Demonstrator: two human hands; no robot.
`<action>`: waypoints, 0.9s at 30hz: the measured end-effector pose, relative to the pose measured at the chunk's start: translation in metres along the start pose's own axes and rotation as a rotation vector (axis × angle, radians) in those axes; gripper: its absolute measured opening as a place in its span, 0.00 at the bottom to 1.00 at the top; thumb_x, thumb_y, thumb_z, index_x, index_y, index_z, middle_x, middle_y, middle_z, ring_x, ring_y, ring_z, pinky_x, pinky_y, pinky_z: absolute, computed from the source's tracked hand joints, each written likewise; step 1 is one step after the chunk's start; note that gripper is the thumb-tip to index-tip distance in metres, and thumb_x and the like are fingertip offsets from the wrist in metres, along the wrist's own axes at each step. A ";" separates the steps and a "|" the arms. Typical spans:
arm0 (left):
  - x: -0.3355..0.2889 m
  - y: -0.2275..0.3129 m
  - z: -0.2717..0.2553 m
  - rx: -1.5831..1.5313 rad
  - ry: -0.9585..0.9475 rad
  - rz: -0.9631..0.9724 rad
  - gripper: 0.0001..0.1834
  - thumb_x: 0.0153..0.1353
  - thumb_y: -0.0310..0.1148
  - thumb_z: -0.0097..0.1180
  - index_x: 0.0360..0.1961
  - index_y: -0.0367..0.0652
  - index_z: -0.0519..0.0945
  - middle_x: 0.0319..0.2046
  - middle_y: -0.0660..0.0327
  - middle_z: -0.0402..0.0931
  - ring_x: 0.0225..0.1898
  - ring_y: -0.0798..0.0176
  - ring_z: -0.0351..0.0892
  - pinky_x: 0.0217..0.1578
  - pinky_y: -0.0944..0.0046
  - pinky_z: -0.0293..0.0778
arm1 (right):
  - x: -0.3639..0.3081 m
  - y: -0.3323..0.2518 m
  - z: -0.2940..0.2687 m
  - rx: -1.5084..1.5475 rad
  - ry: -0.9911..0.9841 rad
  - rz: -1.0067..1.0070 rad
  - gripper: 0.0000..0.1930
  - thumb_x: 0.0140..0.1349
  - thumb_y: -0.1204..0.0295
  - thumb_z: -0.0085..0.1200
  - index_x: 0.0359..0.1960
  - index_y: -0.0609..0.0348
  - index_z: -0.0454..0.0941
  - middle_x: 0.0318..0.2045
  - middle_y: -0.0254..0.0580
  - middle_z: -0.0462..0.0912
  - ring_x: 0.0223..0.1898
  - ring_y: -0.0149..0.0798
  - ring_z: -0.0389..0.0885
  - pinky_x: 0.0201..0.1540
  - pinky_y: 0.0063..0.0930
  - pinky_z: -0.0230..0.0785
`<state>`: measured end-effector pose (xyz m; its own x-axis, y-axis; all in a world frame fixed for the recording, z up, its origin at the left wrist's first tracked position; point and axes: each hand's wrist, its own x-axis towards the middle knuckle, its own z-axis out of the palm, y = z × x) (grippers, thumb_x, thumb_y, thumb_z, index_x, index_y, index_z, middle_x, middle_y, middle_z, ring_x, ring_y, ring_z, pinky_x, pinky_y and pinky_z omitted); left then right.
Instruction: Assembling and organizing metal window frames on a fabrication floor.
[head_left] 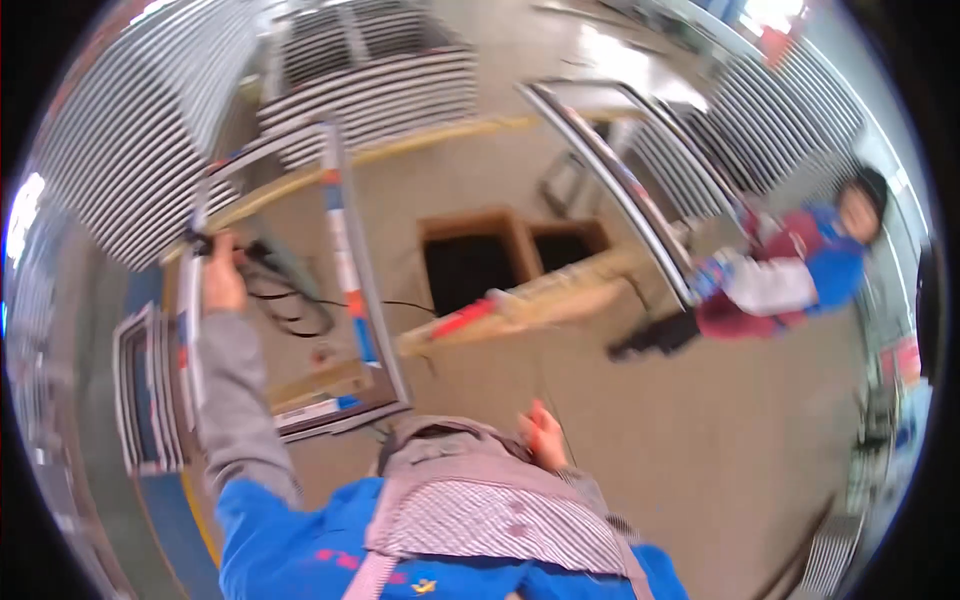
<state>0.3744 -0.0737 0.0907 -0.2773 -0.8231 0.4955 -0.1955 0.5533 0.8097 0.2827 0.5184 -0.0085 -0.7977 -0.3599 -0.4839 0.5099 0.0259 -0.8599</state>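
A rectangular metal frame (352, 255), silver with red, white and blue strips along it, stands at the left on a wooden-edged bench. My left hand (222, 272) reaches out to its left bar and seems closed around it, beside a small dark piece (200, 242); blur hides the fingertips. Low in the middle, my right hand (543, 436) is raised close to my body, apart from the frame. Its thumb and a finger look spread, with nothing visible in them. A red tool-like thing (468, 317) lies on the wooden beam (560, 300) ahead; its kind is unclear.
At the right, another person (790, 265) holds a second metal frame (610, 165). Stacks of striped profiles (370, 95) line the back. Black cables (290, 300) hang inside the near frame. Dark wooden-sided openings (468, 265) sit mid-view, and smaller frames (148, 390) lean at left.
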 end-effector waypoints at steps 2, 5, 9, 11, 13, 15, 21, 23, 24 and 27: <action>0.001 0.026 -0.003 -0.651 -0.148 -0.282 0.10 0.62 0.39 0.49 0.32 0.45 0.76 0.25 0.68 0.72 0.23 0.73 0.64 0.26 0.71 0.61 | 0.015 0.026 0.005 -0.040 0.073 0.067 0.08 0.57 0.71 0.55 0.31 0.60 0.69 0.16 0.33 0.72 0.14 0.23 0.67 0.14 0.16 0.57; -0.008 0.015 -0.019 -0.891 -0.255 -0.371 0.06 0.62 0.33 0.49 0.39 0.46 0.74 0.33 0.69 0.70 0.26 0.76 0.63 0.26 0.75 0.61 | 0.011 0.043 0.009 -0.149 0.071 0.166 0.11 0.55 0.68 0.57 0.31 0.62 0.70 0.19 0.36 0.74 0.15 0.26 0.68 0.16 0.20 0.61; -0.021 -0.001 -0.038 -0.897 -0.303 -0.480 0.07 0.62 0.33 0.49 0.41 0.47 0.74 0.34 0.68 0.72 0.26 0.75 0.64 0.29 0.75 0.63 | 0.010 0.047 0.019 -0.186 0.074 0.170 0.12 0.55 0.67 0.57 0.31 0.62 0.71 0.19 0.35 0.74 0.16 0.26 0.68 0.18 0.19 0.61; -0.022 -0.020 -0.022 -0.883 -0.331 -0.511 0.07 0.62 0.33 0.49 0.40 0.46 0.74 0.35 0.67 0.72 0.26 0.75 0.64 0.30 0.74 0.64 | 0.015 0.052 0.017 -0.189 0.104 0.147 0.12 0.55 0.66 0.57 0.32 0.61 0.70 0.19 0.36 0.74 0.14 0.24 0.66 0.15 0.18 0.58; -0.028 -0.033 -0.014 -0.807 -0.317 -0.538 0.06 0.62 0.31 0.49 0.39 0.47 0.75 0.35 0.67 0.73 0.26 0.76 0.65 0.29 0.75 0.63 | 0.008 0.029 0.035 -0.102 0.134 0.194 0.11 0.56 0.67 0.55 0.32 0.60 0.69 0.18 0.35 0.73 0.12 0.22 0.64 0.12 0.17 0.55; -0.031 -0.023 -0.005 -0.666 -0.354 -0.507 0.06 0.61 0.32 0.51 0.38 0.46 0.77 0.32 0.70 0.74 0.27 0.76 0.66 0.28 0.76 0.60 | 0.023 0.044 0.029 -0.145 0.142 0.161 0.10 0.56 0.67 0.55 0.32 0.59 0.69 0.18 0.35 0.73 0.12 0.23 0.64 0.12 0.17 0.55; -0.016 -0.029 0.015 -0.758 -0.520 -0.586 0.12 0.59 0.32 0.52 0.42 0.39 0.75 0.32 0.63 0.75 0.27 0.71 0.68 0.30 0.71 0.66 | 0.029 0.044 0.027 -0.041 0.068 0.161 0.10 0.56 0.67 0.55 0.33 0.58 0.69 0.18 0.31 0.70 0.14 0.22 0.64 0.13 0.16 0.54; -0.015 -0.018 -0.004 -0.765 -0.551 -0.658 0.11 0.60 0.31 0.50 0.43 0.39 0.73 0.34 0.62 0.75 0.29 0.69 0.69 0.32 0.68 0.69 | 0.028 0.044 0.031 -0.106 0.103 0.198 0.11 0.55 0.67 0.56 0.33 0.58 0.69 0.17 0.31 0.71 0.13 0.20 0.62 0.13 0.14 0.53; -0.016 -0.020 -0.014 -0.790 -0.608 -0.669 0.11 0.61 0.30 0.50 0.44 0.39 0.73 0.35 0.60 0.75 0.30 0.68 0.69 0.34 0.67 0.70 | 0.028 0.049 0.031 -0.201 0.091 0.191 0.11 0.55 0.67 0.56 0.33 0.58 0.70 0.18 0.31 0.71 0.14 0.21 0.63 0.14 0.15 0.54; -0.026 -0.038 -0.027 -0.867 -0.623 -0.733 0.11 0.61 0.30 0.49 0.44 0.40 0.72 0.36 0.60 0.75 0.32 0.66 0.70 0.36 0.66 0.70 | 0.027 0.063 0.019 -0.412 0.113 0.117 0.10 0.55 0.66 0.56 0.32 0.59 0.71 0.18 0.31 0.72 0.14 0.24 0.65 0.15 0.18 0.57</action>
<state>0.4144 -0.0769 0.0551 -0.8002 -0.5697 -0.1871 0.1173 -0.4546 0.8829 0.2994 0.4927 -0.0723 -0.7843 -0.2290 -0.5765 0.4457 0.4384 -0.7805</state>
